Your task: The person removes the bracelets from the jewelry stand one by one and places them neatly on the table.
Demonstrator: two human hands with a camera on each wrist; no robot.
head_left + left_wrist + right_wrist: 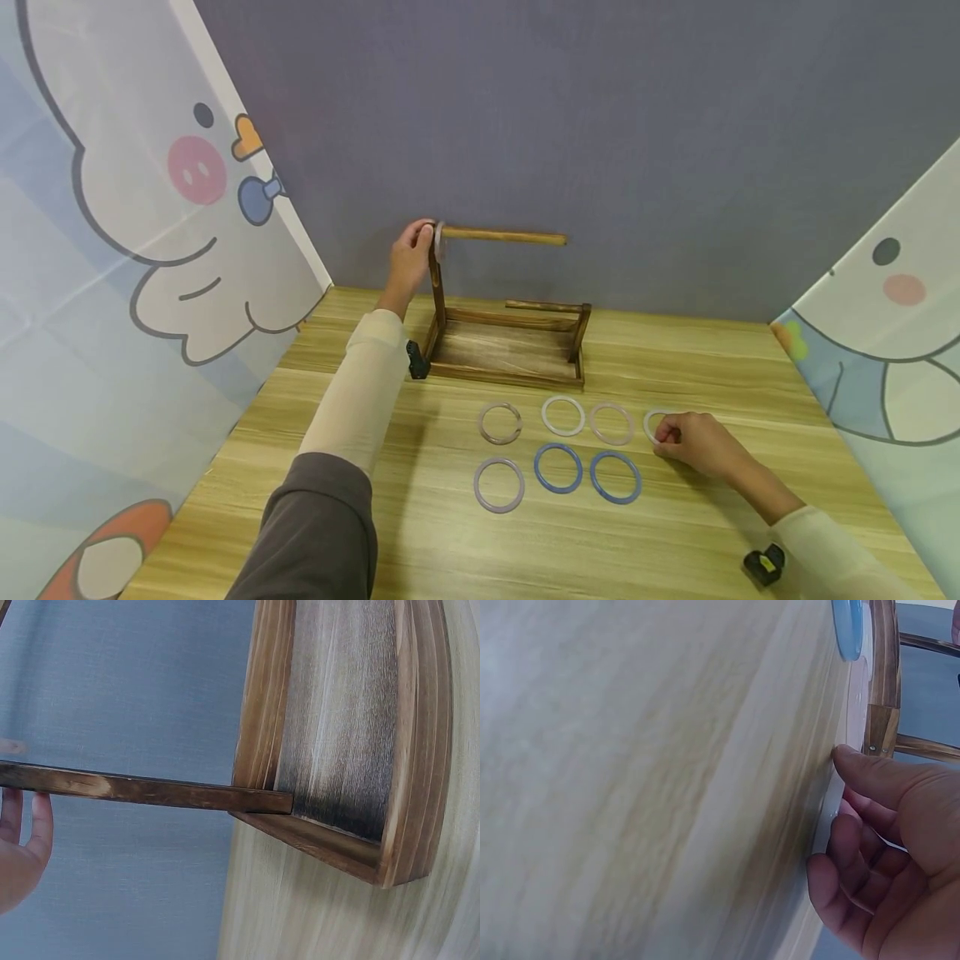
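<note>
A wooden rack [506,381] stands at the back of the table, with a tall post at its left and a shorter one at its right. My left hand [409,260] grips the top of the tall post [150,791]. Beside those fingers, one pale bangle [439,242] hangs at the left end of the upper rod [506,236]. Down on the table to the right, my right hand [697,446] pinches the edge of a white bangle [649,423]. The right wrist view shows thumb and fingers [847,847] at this bangle's rim, partly covering it.
Left of the right hand lie a pink bangle [611,423], another white bangle [562,416] and a brownish one [500,423]. Nearer are two blue bangles [558,468] [616,477] and a lilac one [498,485]. A grey wall [600,150] rises behind the rack.
</note>
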